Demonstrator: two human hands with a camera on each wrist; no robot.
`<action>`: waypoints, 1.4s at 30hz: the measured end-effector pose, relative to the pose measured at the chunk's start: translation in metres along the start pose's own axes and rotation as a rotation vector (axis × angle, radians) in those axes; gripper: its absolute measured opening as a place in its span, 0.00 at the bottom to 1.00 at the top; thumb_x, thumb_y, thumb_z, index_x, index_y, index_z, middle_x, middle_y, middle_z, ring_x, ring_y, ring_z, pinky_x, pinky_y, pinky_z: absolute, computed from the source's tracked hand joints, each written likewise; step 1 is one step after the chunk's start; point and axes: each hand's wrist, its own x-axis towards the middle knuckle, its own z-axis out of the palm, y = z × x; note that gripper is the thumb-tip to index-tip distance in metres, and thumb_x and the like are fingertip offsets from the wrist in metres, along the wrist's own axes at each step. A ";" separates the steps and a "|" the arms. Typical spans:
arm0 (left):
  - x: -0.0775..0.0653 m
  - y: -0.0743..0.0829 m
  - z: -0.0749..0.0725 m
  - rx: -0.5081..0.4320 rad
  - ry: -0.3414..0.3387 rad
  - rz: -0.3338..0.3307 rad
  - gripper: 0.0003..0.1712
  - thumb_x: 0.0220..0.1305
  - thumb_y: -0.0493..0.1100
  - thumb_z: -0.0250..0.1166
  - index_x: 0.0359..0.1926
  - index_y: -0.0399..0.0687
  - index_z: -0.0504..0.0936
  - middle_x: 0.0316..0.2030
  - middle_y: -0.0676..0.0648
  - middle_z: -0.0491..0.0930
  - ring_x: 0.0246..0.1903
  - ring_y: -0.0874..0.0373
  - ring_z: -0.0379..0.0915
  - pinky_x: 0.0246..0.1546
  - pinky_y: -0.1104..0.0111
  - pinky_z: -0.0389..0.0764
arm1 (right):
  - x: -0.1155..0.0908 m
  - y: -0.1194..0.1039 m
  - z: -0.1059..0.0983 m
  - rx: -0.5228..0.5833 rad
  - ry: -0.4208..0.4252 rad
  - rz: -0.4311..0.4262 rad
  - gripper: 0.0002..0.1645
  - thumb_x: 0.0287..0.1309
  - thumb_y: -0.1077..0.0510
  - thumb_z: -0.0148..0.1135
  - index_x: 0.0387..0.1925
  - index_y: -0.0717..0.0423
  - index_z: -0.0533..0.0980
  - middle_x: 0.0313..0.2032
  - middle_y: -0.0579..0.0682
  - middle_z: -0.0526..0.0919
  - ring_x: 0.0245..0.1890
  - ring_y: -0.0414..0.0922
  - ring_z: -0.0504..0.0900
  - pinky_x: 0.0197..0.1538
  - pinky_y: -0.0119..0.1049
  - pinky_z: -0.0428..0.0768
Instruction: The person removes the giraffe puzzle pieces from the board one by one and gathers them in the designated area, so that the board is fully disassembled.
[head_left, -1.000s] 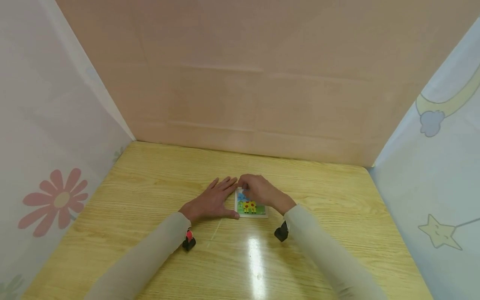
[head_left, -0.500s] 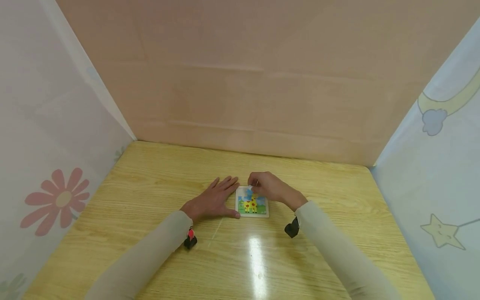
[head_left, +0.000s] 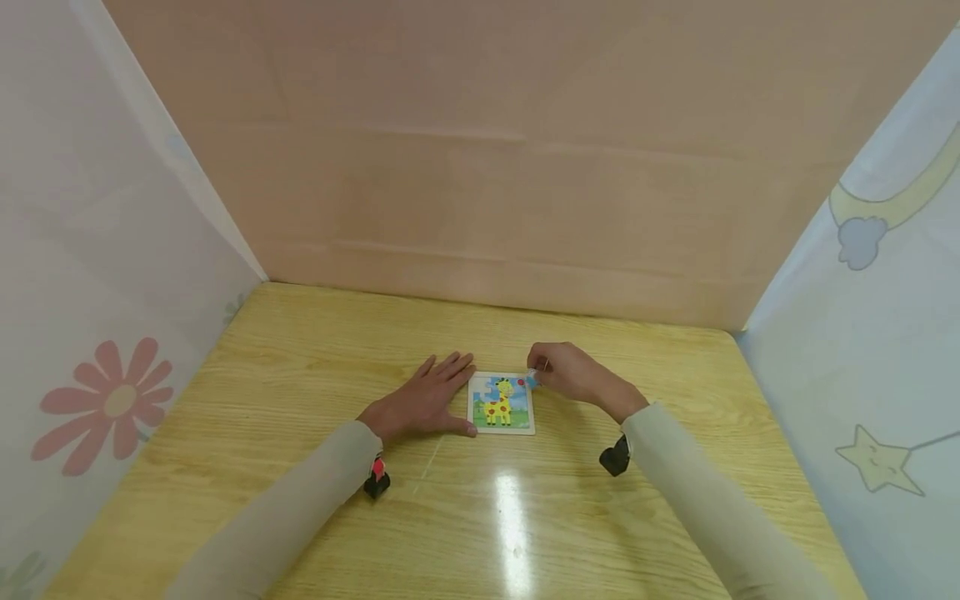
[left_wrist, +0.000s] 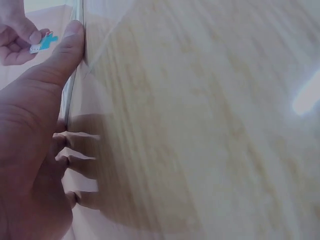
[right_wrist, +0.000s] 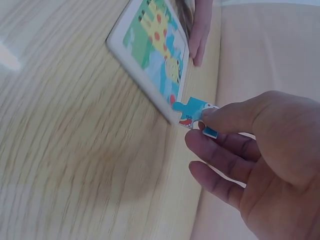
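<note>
A framed giraffe jigsaw puzzle [head_left: 501, 407] lies on the wooden table, with a pale, piece-shaped gap at its upper left. My left hand [head_left: 423, 402] rests spread beside its left edge, the thumb at the lower left corner. Just off the upper right corner, my right hand [head_left: 573, 372] pinches a blue jigsaw piece [right_wrist: 194, 111] between thumb and fingers. In the right wrist view that piece bears a bit of red and white and is held above the frame's corner. The left wrist view shows the left thumb [left_wrist: 70, 47] against the frame's edge.
The wooden table [head_left: 337, 517] reaches to a tan backdrop [head_left: 480, 183] behind the hands. Patterned cloth walls stand at left [head_left: 90, 208] and right [head_left: 885, 350]. A bright light reflection [head_left: 513, 533] lies on the near tabletop.
My right hand has moved right, from over the puzzle's upper left to beyond its upper right corner, carrying the blue jigsaw piece. The giraffe's head is now uncovered. My left hand has stayed put.
</note>
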 end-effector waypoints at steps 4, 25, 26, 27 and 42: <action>0.000 0.000 -0.004 0.005 -0.016 0.010 0.65 0.66 0.80 0.60 0.88 0.50 0.45 0.88 0.48 0.38 0.88 0.47 0.30 0.87 0.41 0.37 | -0.004 0.007 -0.003 0.008 0.009 0.017 0.08 0.75 0.64 0.61 0.51 0.60 0.81 0.44 0.54 0.87 0.42 0.46 0.83 0.47 0.42 0.83; 0.000 0.003 -0.010 -0.033 -0.029 0.023 0.64 0.68 0.75 0.64 0.87 0.47 0.46 0.88 0.45 0.38 0.88 0.44 0.30 0.86 0.39 0.36 | 0.004 0.039 0.004 -0.125 0.017 0.094 0.10 0.75 0.61 0.60 0.52 0.56 0.83 0.48 0.54 0.88 0.46 0.49 0.85 0.53 0.50 0.85; 0.000 0.004 -0.010 -0.036 -0.026 0.025 0.64 0.68 0.75 0.64 0.87 0.47 0.46 0.88 0.45 0.38 0.88 0.44 0.31 0.86 0.39 0.36 | 0.004 0.040 0.004 -0.140 0.018 0.092 0.11 0.75 0.61 0.60 0.53 0.56 0.83 0.48 0.54 0.88 0.47 0.49 0.86 0.53 0.50 0.85; 0.000 0.004 -0.010 -0.037 -0.022 0.026 0.64 0.68 0.75 0.64 0.87 0.47 0.46 0.88 0.45 0.38 0.88 0.44 0.31 0.86 0.38 0.37 | 0.003 0.040 0.005 -0.155 0.023 0.089 0.11 0.75 0.61 0.60 0.53 0.56 0.83 0.48 0.54 0.88 0.47 0.49 0.86 0.53 0.50 0.86; 0.001 0.003 -0.007 -0.030 -0.032 0.010 0.65 0.67 0.77 0.63 0.88 0.48 0.44 0.88 0.47 0.37 0.88 0.46 0.30 0.86 0.40 0.36 | -0.001 0.028 0.015 -0.235 0.097 0.006 0.11 0.74 0.62 0.64 0.54 0.58 0.82 0.51 0.55 0.84 0.50 0.53 0.86 0.56 0.53 0.87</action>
